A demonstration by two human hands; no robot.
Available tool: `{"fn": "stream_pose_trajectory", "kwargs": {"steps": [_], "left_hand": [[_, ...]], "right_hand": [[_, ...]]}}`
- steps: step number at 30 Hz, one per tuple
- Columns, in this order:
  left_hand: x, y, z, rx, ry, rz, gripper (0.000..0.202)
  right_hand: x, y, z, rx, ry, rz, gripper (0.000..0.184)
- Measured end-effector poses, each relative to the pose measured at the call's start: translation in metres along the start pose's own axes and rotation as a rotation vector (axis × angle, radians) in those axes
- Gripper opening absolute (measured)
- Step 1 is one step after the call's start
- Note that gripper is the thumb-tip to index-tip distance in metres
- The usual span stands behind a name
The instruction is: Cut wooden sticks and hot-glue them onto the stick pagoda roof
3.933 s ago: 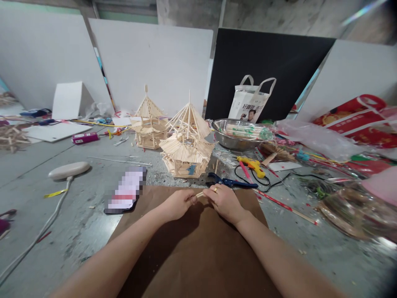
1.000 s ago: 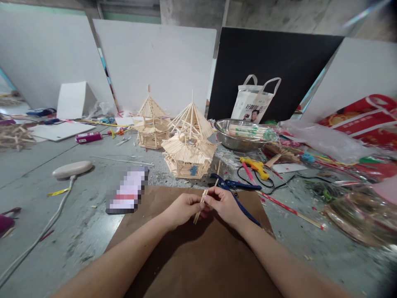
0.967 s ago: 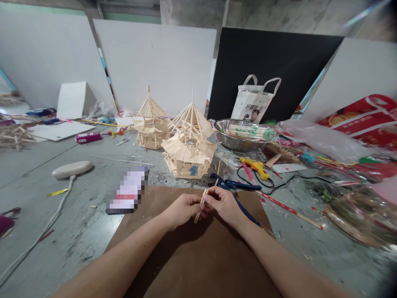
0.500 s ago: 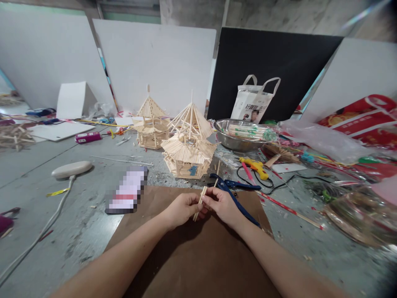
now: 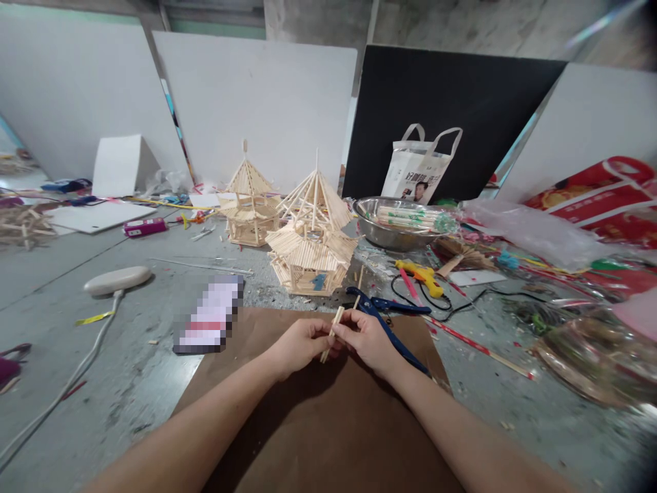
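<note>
My left hand (image 5: 304,344) and my right hand (image 5: 370,340) meet over a brown sheet (image 5: 318,424). Between their fingertips they pinch short wooden sticks (image 5: 337,318), held upright at a slant and side by side. Fingers hide the middle of the sticks, so their exact number is unclear. Just behind the hands stands a stick-built pavilion model (image 5: 313,257) with a blue piece on its side. A second pavilion model (image 5: 249,205) is farther back on the left. Blue-handled cutters (image 5: 395,335) lie beyond my right hand, partly covered by it.
A phone (image 5: 210,315) and a white corded device (image 5: 118,279) lie at left. Toward the right are a yellow glue gun (image 5: 423,276), a metal bowl (image 5: 367,222) holding packed sticks, a white bag (image 5: 415,168) and a red-wrapped stick (image 5: 482,348). Boards stand along the back.
Both hands stay almost in place, still pinching the sticks. The sticks have shifted very slightly between the fingers; nothing has been let go.
</note>
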State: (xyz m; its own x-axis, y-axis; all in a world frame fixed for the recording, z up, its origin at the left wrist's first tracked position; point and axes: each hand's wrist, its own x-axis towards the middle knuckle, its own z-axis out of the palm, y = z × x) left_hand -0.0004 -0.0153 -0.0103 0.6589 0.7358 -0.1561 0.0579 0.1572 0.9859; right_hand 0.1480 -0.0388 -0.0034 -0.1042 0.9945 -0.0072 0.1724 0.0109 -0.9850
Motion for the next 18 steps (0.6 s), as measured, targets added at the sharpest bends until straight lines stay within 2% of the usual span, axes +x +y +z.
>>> {"fn": "stream_pose_trajectory", "kwargs": {"steps": [4,13,18], "left_hand": [[0.000,0.000,-0.001,-0.052,-0.037,0.009,0.033],[-0.002,0.003,-0.001,-0.144,0.065,-0.121,0.030],[-0.001,0.007,-0.003,-0.234,0.113,-0.178,0.029]], "right_hand": [[0.001,0.000,-0.001,0.001,0.044,0.000,0.021],[0.004,0.004,-0.004,0.030,0.033,0.071,0.025],[0.007,0.009,-0.012,-0.062,0.058,0.098,0.023]]}}
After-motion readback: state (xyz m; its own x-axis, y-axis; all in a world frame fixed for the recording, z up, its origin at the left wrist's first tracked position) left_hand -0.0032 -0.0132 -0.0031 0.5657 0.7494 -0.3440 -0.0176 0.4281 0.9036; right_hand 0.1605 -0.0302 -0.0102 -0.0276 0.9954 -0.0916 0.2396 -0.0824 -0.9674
